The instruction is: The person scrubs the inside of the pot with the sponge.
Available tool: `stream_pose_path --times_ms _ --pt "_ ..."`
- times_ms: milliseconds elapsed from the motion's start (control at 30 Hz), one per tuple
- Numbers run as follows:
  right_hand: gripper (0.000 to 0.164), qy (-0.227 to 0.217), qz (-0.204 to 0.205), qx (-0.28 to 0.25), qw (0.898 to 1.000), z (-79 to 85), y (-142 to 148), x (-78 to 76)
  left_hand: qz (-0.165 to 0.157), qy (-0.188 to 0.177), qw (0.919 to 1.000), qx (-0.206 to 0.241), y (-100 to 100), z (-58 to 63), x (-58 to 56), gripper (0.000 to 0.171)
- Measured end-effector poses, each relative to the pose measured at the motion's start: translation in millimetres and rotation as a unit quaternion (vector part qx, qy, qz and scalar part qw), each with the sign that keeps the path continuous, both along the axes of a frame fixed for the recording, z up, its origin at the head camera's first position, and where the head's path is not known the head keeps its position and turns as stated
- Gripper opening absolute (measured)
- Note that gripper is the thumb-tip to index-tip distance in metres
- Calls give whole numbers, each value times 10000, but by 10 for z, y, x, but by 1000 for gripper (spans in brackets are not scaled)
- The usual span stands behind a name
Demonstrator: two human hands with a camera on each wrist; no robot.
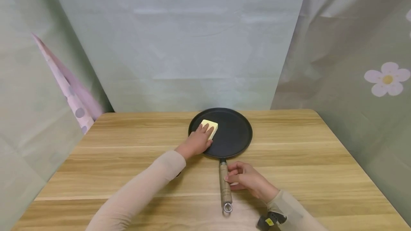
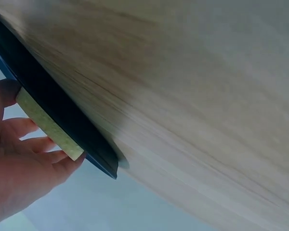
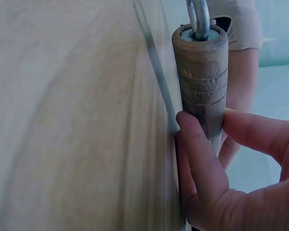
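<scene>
A flat black round pan lies on the table, its wooden handle pointing toward me. On the left part of its surface sits a pale yellow sponge. My left hand grips the sponge from above; in the left wrist view the thumb is at one end of the sponge and the fingers reach its other end and far side. My right hand pinches the handle between thumb and fingers from the right, as the right wrist view shows on the handle.
The wood-grain table ends just behind the pan. Light fabric hangs behind and at both sides, with a printed flower at right. A metal ring is on the handle's end. A dark band with a device is on my right wrist.
</scene>
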State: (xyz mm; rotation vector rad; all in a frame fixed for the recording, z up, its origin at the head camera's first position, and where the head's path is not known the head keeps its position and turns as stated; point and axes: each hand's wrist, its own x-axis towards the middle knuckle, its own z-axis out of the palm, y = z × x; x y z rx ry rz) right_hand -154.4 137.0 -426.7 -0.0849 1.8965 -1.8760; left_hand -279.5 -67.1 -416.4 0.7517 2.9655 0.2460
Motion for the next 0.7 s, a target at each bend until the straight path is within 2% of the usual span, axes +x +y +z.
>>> stream_pose_path --times_ms 200,333,700 --pt "43 0 22 -15 10000 8 -5 5 91 -85 9999 114 66 26 33 56" --pt "43 8 36 1 10000 3 -2 2 127 -37 9999 97 134 14 12 56" --pt "43 2 8 1 10000 1 -4 2 193 -110 9997 -108 343 7 -186 56"
